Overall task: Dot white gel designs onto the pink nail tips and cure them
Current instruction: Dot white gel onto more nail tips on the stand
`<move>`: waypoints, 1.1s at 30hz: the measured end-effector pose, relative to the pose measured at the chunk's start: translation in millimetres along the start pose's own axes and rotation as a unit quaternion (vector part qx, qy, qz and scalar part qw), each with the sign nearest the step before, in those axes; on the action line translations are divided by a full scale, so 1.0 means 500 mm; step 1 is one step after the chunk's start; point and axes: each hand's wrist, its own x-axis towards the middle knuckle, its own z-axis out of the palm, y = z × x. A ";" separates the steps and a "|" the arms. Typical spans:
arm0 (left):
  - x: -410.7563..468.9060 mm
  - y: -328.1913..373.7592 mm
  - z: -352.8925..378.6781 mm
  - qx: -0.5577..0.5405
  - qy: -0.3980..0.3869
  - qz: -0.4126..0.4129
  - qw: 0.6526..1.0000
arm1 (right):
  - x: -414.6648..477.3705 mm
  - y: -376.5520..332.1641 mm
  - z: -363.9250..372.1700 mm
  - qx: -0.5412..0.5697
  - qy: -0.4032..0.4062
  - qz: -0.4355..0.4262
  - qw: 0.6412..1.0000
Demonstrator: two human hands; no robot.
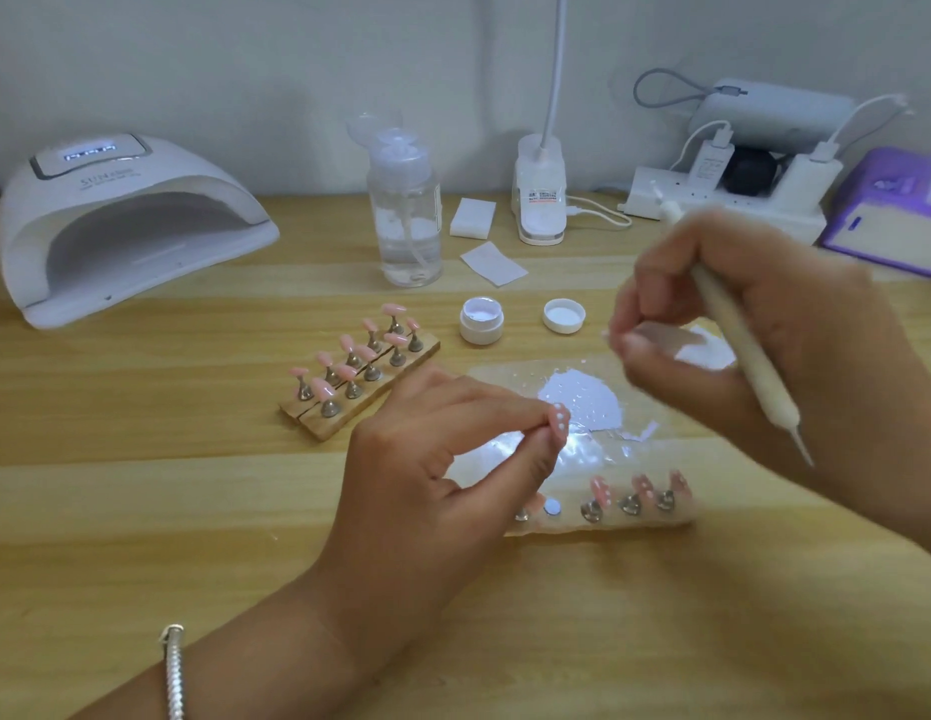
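Observation:
My left hand [442,459] pinches a pink nail tip [559,421] with white dots on it, above a shiny palette sheet [598,439] smeared with white gel [583,400]. My right hand [754,335], blurred, grips a white dotting pen [749,356] with its metal point down and to the right. A near holder strip [609,519] carries three dotted pink tips [642,491] on metal stands, plus a bare magnet disc [553,507]. A wooden holder [359,381] farther left bears several plain pink tips. An open white gel pot [481,320] and its lid [563,315] stand behind the palette.
A white curing lamp [126,220] sits at the back left. A clear pump bottle [403,210], wipes [474,216], a clip lamp base [541,200], a power strip with chargers [728,194] and a purple box [894,215] line the back of the wooden table [141,511].

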 end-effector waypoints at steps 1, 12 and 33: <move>0.000 0.001 -0.001 -0.007 -0.006 0.000 1.000 | 0.003 0.022 -0.010 -0.027 0.012 0.020 0.999; -0.007 0.004 -0.004 -0.059 -0.081 -0.061 0.993 | -0.044 0.233 -0.033 -0.198 0.083 0.212 0.954; 0.002 -0.012 0.005 -0.030 -0.164 -0.059 0.984 | -0.049 0.236 -0.028 -0.194 0.098 0.178 0.960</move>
